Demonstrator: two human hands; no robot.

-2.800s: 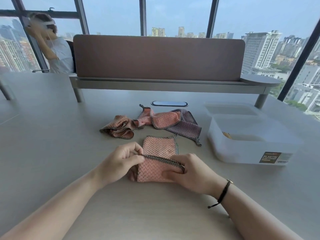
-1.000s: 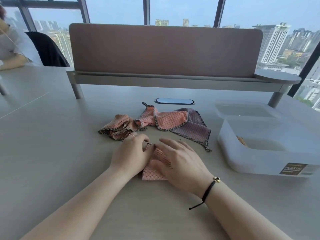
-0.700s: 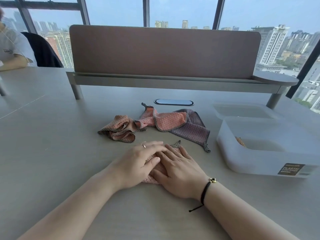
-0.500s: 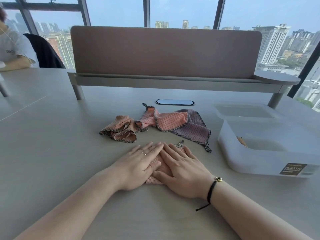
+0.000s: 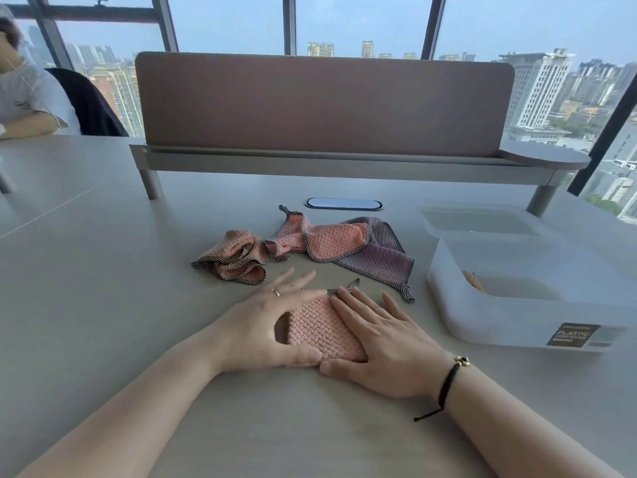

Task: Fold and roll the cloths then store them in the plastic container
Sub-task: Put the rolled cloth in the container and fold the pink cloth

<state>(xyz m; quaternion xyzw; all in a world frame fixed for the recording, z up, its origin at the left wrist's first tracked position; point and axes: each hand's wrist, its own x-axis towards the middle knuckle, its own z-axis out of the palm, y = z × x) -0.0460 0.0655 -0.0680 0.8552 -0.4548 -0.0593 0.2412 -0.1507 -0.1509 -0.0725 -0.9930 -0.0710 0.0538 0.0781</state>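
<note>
A folded pink cloth [image 5: 319, 326] lies flat on the table in front of me. My left hand [image 5: 262, 322] rests at its left edge with fingers straight and thumb under the near edge. My right hand [image 5: 382, 336] presses flat on its right part. Behind it lie a crumpled pink cloth [image 5: 231, 260], another pink cloth [image 5: 331, 241] and a purple cloth [image 5: 375, 260] partly beneath it. The translucent plastic container [image 5: 517, 315] stands open at the right, with a brownish rolled item [image 5: 474, 281] inside.
The container's lid [image 5: 482, 222] lies behind it. A desk divider with a shelf [image 5: 324, 105] crosses the back of the table, with a cable port [image 5: 343, 203] in front. Another person [image 5: 24, 98] sits at the far left.
The cloth was folded smaller between my hands, then both hands flattened on it. Since half a second ago my hands have spread apart, uncovering the cloth's middle.
</note>
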